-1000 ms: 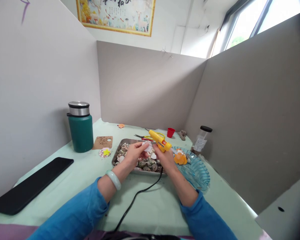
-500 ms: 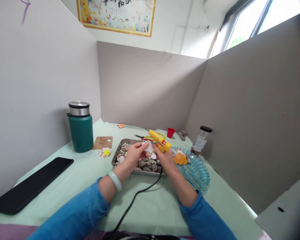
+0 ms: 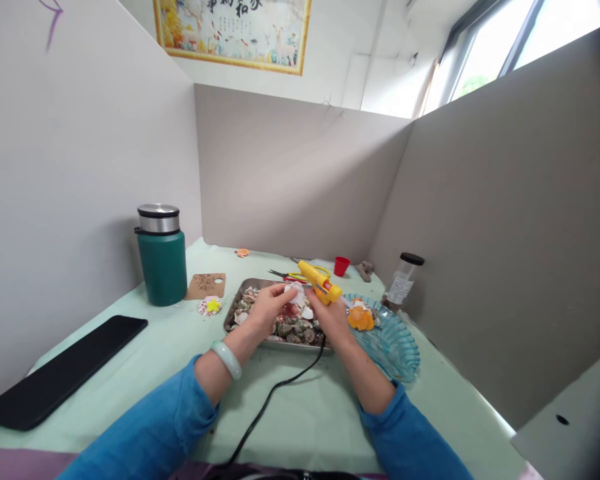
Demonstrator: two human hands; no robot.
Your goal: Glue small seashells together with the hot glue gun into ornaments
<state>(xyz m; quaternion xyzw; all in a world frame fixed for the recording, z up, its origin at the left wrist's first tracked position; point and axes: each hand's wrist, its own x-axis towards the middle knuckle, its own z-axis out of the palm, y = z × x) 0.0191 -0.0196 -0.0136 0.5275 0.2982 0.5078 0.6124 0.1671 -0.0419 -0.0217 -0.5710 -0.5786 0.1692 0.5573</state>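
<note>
In the head view, your left hand (image 3: 266, 312) pinches a white piece (image 3: 295, 291) above the tray (image 3: 286, 346) of shells (image 3: 293, 328). Your right hand (image 3: 331, 319) grips the yellow glue gun (image 3: 321, 282) near that piece, its black cord (image 3: 275, 389) trailing toward you. Right of the tray, the blue plate (image 3: 394, 350) bears an orange piece (image 3: 361, 319).

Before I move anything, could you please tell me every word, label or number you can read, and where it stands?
"和": framed picture; neighbouring characters are partly cut off.
Smaller rows beneath it: too small to read.
Label on the clear jar: too blurred.
Purple mark, left panel: cut off, cannot tell whether a number.
Yellow glue gun: nothing legible.
</note>
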